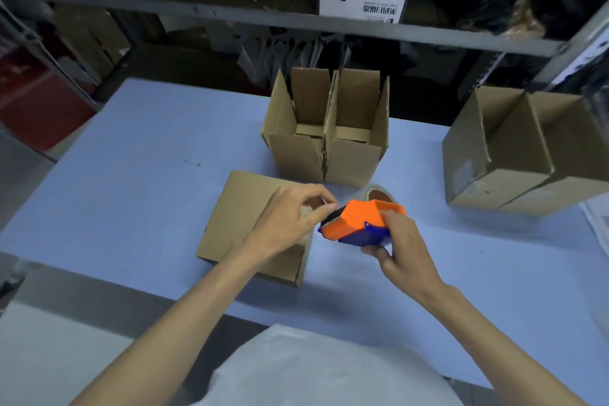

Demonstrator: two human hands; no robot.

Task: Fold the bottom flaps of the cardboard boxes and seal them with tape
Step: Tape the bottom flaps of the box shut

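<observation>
Your right hand (403, 249) grips the orange-and-blue plastic tape dispenser (359, 224). Your left hand (290, 217) pinches its mouth over the closed brown cardboard box (244, 217). Two open-topped cardboard boxes (326, 132) stand behind, toward the desk's (131, 158) far edge.

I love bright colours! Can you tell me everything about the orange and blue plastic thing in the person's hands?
It is an orange and blue plastic tape dispenser, with an angular orange shell on top, a blue lower part and a dark front end. A roll of clear tape shows behind the shell. The right hand grips its blue rear, and the left hand pinches at the dark front end. It is held tilted above the blue table, beside a closed cardboard box.
</observation>
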